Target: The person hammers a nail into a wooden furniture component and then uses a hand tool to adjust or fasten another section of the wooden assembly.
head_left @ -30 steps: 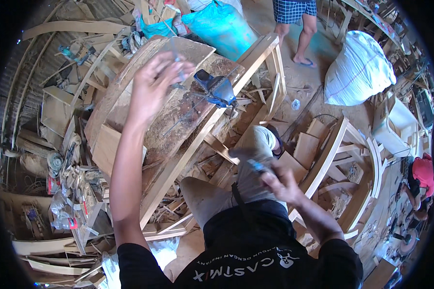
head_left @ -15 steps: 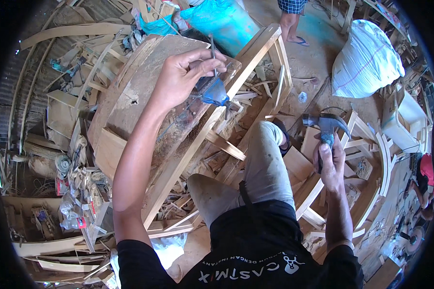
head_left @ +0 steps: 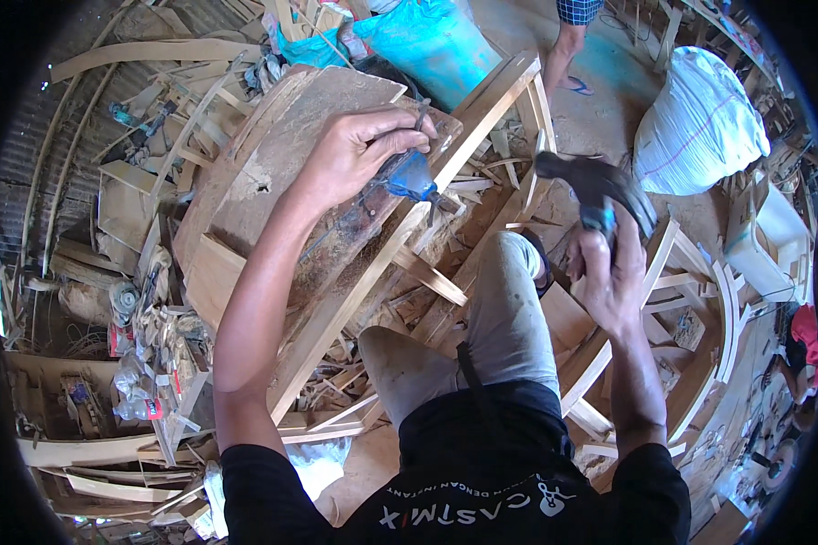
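Observation:
My left hand (head_left: 359,153) is closed, with thumb and fingers pinched around a thin dark metal rod (head_left: 423,113) whose tip shows above the fingers. Just below that hand sits a blue metal vise (head_left: 413,179), fixed at the edge of a dusty wooden workbench (head_left: 327,100). The lower end of the rod is hidden by the hand and the vise. A claw hammer (head_left: 600,186), smeared by motion, is gripped in my right hand (head_left: 611,277). Its head is raised to the right of the vise and apart from it.
Past the bench runs a long wooden frame (head_left: 354,304) over offcuts and shavings. A white sack (head_left: 700,127) and a white box (head_left: 768,238) stand at right. Turquoise sacks (head_left: 432,45) lie at the back. Another person's leg (head_left: 565,59) is at the far side.
My right hand has lifted the hammer up and slightly left, toward the vise. The left hand stays by the vise, and the rod now leans more to the right.

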Tool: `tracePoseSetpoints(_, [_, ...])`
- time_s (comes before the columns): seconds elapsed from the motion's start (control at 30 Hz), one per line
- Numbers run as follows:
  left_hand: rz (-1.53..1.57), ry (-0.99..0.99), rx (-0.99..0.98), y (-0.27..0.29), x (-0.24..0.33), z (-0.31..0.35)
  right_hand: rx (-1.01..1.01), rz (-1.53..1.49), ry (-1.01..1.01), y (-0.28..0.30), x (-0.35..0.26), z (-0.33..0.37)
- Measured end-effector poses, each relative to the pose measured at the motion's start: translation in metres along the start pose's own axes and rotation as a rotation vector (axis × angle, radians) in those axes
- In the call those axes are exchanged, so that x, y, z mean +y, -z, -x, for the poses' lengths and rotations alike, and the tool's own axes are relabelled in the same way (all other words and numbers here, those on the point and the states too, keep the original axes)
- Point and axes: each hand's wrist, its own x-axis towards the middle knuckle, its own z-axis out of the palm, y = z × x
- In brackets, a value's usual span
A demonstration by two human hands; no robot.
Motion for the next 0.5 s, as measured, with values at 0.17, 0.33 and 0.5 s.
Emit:
tracePoseSetpoints(0.17, [-0.181, -0.107, 0.002, -0.001, 0.003, 0.001, 0.069, 0.238, 0.345, -0.023, -0.046, -0.032])
tracePoseSetpoints(0.33, [-0.257, -0.221, 0.027, 0.001, 0.001, 0.006, 0.039, 0.353, 0.54, -0.042, -0.074, -0.059])
tracePoseSetpoints(0.5, [-0.219, -0.271, 0.03, -0.001, -0.001, 0.004, 0.108, 0.288, 0.559, -0.044, -0.077, -0.055])
